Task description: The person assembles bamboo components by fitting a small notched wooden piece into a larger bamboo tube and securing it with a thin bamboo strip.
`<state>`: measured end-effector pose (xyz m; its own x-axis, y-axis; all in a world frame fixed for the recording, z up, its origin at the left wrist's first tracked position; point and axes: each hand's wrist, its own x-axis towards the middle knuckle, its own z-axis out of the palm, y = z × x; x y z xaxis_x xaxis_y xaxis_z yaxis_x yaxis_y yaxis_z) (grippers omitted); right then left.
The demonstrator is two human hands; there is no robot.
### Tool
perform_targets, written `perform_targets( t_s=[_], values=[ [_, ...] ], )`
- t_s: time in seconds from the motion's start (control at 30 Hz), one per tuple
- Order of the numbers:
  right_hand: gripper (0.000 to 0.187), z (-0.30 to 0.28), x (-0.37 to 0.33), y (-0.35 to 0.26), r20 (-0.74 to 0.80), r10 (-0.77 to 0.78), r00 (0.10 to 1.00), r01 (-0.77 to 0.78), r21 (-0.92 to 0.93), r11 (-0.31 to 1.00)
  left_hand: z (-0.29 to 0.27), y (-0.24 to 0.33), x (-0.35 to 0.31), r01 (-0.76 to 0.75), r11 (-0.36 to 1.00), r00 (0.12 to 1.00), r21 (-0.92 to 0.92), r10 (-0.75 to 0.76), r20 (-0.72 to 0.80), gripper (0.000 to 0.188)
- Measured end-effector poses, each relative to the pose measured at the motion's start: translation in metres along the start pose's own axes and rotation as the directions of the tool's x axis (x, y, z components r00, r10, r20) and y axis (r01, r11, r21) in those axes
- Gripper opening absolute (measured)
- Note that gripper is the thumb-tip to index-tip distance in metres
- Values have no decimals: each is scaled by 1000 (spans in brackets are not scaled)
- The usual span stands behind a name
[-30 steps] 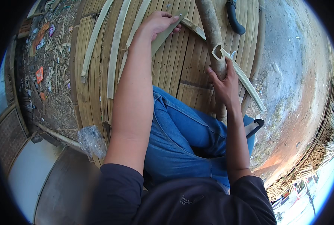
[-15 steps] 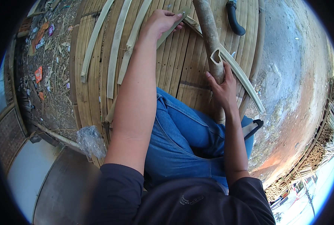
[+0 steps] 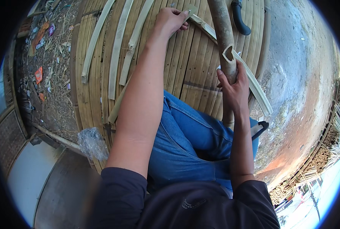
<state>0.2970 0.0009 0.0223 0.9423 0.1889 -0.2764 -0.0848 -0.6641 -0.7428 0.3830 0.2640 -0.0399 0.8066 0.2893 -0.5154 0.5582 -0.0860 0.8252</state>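
Note:
My left hand (image 3: 172,22) reaches to the far middle of the bamboo-slat platform, its fingers closed on a thin, flat greenish bamboo strip (image 3: 192,12). Much of that strip is hidden behind my hand and forearm. My right hand (image 3: 235,89) is wrapped round a thick bamboo pole (image 3: 219,23), which stretches from the far edge of view down toward my knee. Just above the right hand, a pointed oval hole (image 3: 228,53) is cut in the pole. A split bamboo length (image 3: 256,86) runs slantwise beneath the pole, its near end past the platform's right edge.
Several pale bamboo strips (image 3: 116,53) lie side by side on the slatted platform (image 3: 177,78) at left. A black curved handle (image 3: 240,21) rests at the far right. Crumpled clear plastic (image 3: 91,143) sits by the left edge. Littered ground (image 3: 51,68) lies beyond.
The bamboo pole and my right hand have shifted right. My left hand has moved slightly right and away, with less of the held strip visible. The split length has shifted slightly right.

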Motion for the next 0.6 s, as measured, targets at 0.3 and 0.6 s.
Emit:
perform_targets(
  t_s=[0.3, 0.6],
  values=[
    [56, -22, 66, -21, 25, 89, 996, -92, 181, 979, -5, 8, 4, -4, 998, 1000, 67, 2, 23, 37],
    [82, -3, 147, -47, 458, 33, 888, -106, 135, 985, -9, 6, 5, 49, 997, 994, 66, -56, 98, 41]
  ],
)
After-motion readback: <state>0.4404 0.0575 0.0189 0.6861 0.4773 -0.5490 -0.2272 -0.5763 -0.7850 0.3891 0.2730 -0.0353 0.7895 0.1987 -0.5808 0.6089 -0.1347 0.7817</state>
